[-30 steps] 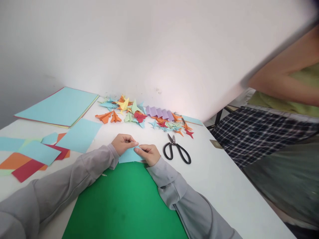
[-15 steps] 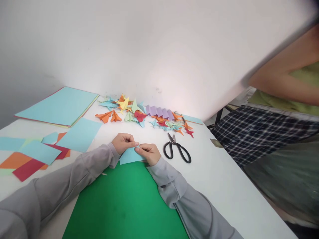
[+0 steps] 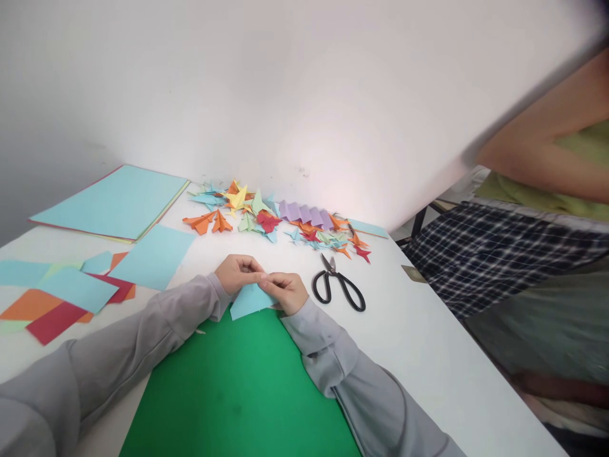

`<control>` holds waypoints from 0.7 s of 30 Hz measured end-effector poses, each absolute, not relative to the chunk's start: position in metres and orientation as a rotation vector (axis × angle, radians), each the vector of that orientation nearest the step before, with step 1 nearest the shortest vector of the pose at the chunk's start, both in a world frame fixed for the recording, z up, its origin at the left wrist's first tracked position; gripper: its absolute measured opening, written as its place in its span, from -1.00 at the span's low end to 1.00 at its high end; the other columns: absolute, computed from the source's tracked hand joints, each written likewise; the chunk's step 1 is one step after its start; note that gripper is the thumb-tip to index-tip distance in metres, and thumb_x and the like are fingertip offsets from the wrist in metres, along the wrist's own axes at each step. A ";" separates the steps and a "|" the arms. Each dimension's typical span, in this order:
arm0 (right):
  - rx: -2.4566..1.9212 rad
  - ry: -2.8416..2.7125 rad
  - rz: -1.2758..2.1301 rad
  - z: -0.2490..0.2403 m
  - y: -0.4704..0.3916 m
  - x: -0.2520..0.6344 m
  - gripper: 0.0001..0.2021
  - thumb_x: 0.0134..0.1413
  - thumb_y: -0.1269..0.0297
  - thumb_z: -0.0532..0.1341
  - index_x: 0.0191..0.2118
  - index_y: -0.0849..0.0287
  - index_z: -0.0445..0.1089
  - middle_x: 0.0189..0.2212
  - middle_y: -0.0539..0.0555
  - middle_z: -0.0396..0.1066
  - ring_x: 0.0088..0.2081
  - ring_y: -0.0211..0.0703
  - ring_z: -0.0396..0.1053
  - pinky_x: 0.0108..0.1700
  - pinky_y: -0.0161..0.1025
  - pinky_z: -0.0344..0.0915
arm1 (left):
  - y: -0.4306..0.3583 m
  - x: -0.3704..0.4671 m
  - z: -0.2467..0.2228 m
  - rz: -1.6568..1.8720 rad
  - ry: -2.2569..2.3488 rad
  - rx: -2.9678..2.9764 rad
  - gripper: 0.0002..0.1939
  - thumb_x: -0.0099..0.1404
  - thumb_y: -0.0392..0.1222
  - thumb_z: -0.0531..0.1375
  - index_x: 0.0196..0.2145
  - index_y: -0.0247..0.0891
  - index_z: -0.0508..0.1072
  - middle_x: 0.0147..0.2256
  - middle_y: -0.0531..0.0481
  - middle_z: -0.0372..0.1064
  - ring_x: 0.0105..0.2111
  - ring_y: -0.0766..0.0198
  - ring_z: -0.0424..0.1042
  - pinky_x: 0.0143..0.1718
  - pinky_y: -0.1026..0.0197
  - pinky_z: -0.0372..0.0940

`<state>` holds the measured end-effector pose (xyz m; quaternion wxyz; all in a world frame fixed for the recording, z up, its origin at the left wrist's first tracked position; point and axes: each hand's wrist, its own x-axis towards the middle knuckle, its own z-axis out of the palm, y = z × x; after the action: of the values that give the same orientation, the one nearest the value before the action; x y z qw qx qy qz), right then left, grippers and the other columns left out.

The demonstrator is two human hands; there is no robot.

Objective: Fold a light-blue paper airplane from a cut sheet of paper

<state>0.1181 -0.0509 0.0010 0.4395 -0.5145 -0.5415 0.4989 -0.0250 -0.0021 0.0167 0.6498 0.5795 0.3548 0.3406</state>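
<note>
Now light blue paper piece (image 3: 250, 299) sits tilted more than half a second back, lower corner swung down over far edge of green sheet (image 3: 238, 387); upper edge drawn tighter between fingers, so fold looks in progress, crease being pinched. Left hand (image 3: 236, 273) and right hand (image 3: 285, 292) together, fingertips meeting, both clamped on paper's top edge. Scissors (image 3: 339, 290) lie untouched just right of hands. Folded paper figures (image 3: 271, 222) along far tabletop (image 3: 419, 343) edge. Crease itself hidden under fingers. Another person at right, blurred, cut off by frame.
</note>
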 end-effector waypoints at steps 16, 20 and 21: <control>-1.328 -1.298 1.186 0.003 -0.053 0.114 -0.71 -0.28 0.05 0.25 -0.59 0.23 0.38 -0.80 -0.14 0.06 -0.75 -0.42 -0.01 -0.77 -0.42 0.01 | -0.006 -0.022 0.020 0.805 0.909 1.377 -0.63 -0.09 0.07 0.20 -0.65 -0.34 0.31 -0.77 0.20 0.03 -0.71 0.50 -0.02 -0.66 0.35 -0.10; -1.279 -1.350 1.185 0.002 -0.051 0.117 -0.70 -0.28 0.06 0.26 -0.62 0.24 0.37 -0.81 -0.14 0.06 -0.75 -0.45 -0.03 -0.76 -0.44 -0.07 | -0.006 -0.021 0.021 0.829 0.913 1.398 -0.61 -0.27 0.01 0.31 -0.71 -0.33 0.24 -0.78 0.21 0.03 -0.70 0.51 -0.03 -0.66 0.36 -0.12; -1.251 -1.370 1.196 0.001 -0.050 0.118 -0.70 -0.28 0.06 0.26 -0.62 0.25 0.36 -0.81 -0.14 0.07 -0.75 -0.46 -0.03 -0.76 -0.44 -0.09 | -0.006 -0.021 0.021 0.832 0.919 1.402 -0.60 -0.28 0.02 0.31 -0.72 -0.33 0.23 -0.78 0.21 0.02 -0.71 0.51 -0.04 -0.67 0.36 -0.13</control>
<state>0.1178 -0.0504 0.0012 0.4503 -0.5061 -0.5542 0.4838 -0.0209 -0.0061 0.0210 0.5931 0.6032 0.3954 0.3580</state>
